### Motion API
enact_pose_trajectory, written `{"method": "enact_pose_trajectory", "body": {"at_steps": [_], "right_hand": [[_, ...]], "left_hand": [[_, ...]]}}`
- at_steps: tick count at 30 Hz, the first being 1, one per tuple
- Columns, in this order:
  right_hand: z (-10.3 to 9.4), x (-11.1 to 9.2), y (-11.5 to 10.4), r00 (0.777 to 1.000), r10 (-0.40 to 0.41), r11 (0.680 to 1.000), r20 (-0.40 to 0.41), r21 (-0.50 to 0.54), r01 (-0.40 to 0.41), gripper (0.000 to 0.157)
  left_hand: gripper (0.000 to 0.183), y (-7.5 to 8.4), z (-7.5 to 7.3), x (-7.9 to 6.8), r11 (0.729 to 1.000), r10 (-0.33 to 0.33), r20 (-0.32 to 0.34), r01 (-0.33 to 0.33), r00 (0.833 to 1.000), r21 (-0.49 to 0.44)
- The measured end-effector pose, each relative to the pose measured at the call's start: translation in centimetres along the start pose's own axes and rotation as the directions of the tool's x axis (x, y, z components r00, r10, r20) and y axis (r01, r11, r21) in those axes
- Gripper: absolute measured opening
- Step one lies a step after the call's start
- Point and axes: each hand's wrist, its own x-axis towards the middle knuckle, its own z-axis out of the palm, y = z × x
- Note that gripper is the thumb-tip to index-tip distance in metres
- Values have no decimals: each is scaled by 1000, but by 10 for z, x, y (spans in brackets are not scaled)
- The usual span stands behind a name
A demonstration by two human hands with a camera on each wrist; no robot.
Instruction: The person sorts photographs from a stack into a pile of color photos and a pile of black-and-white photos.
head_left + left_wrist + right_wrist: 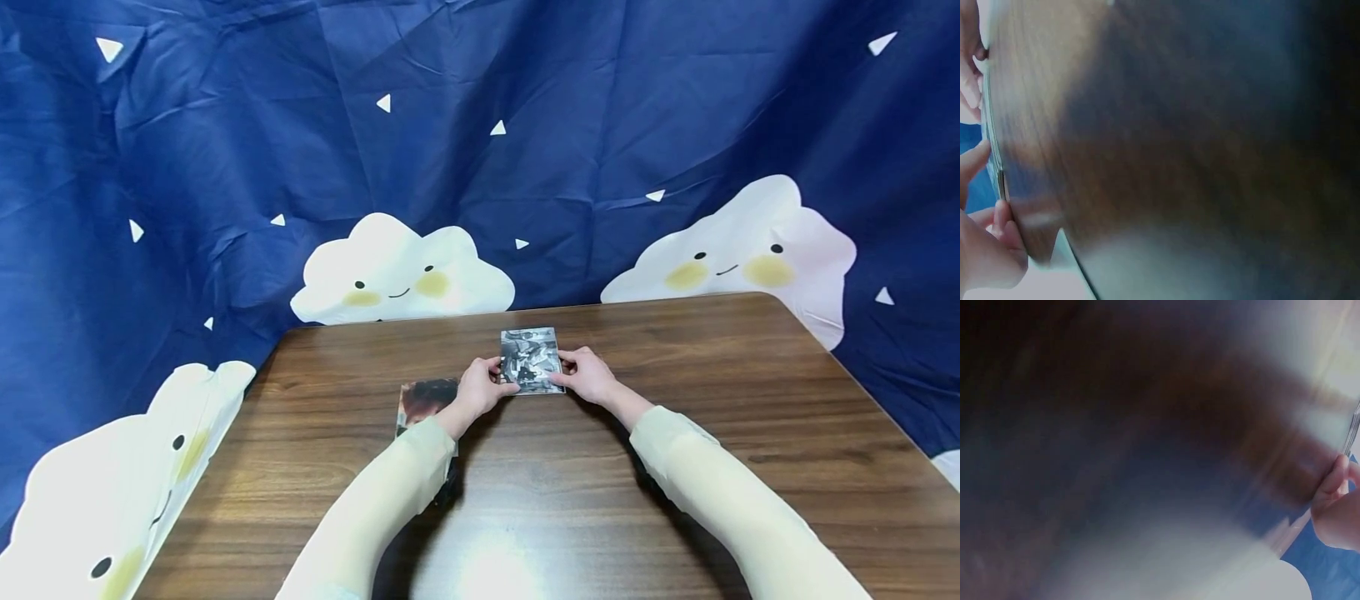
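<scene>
A thin stack of black-and-white picture cards is held near the far middle of the table. My left hand pinches its left edge, with the thumb at the near corner. On the opposite edge, my right hand grips it between thumb and fingers. Several thin layers show along the edge of the cards in the left wrist view. A reddish-brown picture card lies on the table to the left, partly hidden by my left wrist and sleeve.
The brown wooden table reaches back to a dark blue curtain with white clouds and triangles. Something dark shows beside the left sleeve, mostly covered. Bright glare lies on the near part of the tabletop.
</scene>
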Motion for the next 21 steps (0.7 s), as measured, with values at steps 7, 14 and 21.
{"method": "enact_pose_trajectory", "body": {"at_steps": [7,14,21], "right_hand": [[2,1,-3,1000,14,999,8,-37,-14,61],[4,1,-1,1000,7,1000,-9,-30,-8,63],[2,-1,-4,999,-4,1000,-46,20,5,62]], "left_hand": [[59,-3,1,4,998,-28,-2,28,1000,-55],[59,-17,10,13,998,-2,-27,1,1000,-56],[61,-1,5,2,998,-63,-24,63,998,-7]]}}
